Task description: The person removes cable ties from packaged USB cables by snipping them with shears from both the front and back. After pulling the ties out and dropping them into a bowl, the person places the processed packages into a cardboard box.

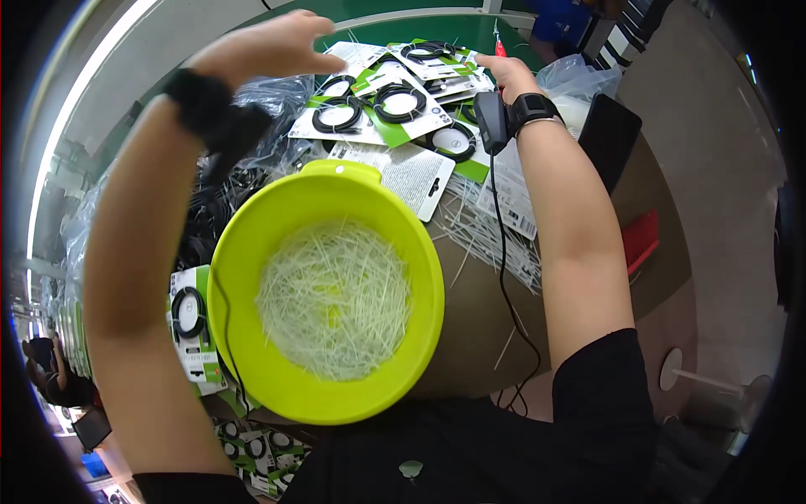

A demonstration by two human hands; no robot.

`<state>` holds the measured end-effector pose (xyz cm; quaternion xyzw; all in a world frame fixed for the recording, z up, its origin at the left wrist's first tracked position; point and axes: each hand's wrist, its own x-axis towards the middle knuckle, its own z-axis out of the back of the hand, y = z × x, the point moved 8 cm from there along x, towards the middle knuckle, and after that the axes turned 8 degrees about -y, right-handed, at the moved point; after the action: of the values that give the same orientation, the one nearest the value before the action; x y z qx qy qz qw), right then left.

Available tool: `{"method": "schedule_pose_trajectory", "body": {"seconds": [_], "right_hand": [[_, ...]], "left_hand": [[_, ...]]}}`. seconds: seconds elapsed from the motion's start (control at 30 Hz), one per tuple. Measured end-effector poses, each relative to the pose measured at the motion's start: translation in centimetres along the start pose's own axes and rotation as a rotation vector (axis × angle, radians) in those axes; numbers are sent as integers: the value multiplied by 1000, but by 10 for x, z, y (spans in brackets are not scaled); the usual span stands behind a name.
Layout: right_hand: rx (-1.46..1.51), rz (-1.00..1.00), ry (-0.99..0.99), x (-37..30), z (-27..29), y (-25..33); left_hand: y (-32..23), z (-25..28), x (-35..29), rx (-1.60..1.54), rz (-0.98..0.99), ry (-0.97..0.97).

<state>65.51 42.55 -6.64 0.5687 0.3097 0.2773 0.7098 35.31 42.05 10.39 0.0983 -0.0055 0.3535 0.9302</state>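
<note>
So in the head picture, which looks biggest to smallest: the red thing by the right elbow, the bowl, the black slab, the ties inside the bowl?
1. Bowl
2. Ties, heaped together
3. Black slab
4. Red thing

Head-worn fisheye, looking down over hands and table, close.

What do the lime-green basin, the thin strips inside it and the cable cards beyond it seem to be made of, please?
Lime-green basin: probably smooth plastic, by its even colour and moulded rim.
Thin strips: likely plastic, pale and seemingly translucent.
Cable cards: apparently printed card, flat and crisp-edged; any coating is unclear.
</note>
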Motion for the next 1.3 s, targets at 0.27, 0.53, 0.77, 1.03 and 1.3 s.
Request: {"method": "schedule_pose_trajectory", "body": {"seconds": [0.27, 0.53, 0.77, 1.03, 1.3], "right_hand": [[-520, 156, -155, 30, 0, -7], [45, -112, 249, 6, -16, -13], [313, -269, 221, -17, -28, -50], [657, 65, 155, -91, 14, 47], [689, 274, 157, -209, 78, 131]], "left_hand": [[-57, -142, 82, -153, 206, 209], [-62, -150, 94, -352, 156, 191], [-100, -135, 86, -450, -58, 271], [-123, -46, 67, -472, -268, -172], [-175, 108, -44, -309, -412, -412]]}}
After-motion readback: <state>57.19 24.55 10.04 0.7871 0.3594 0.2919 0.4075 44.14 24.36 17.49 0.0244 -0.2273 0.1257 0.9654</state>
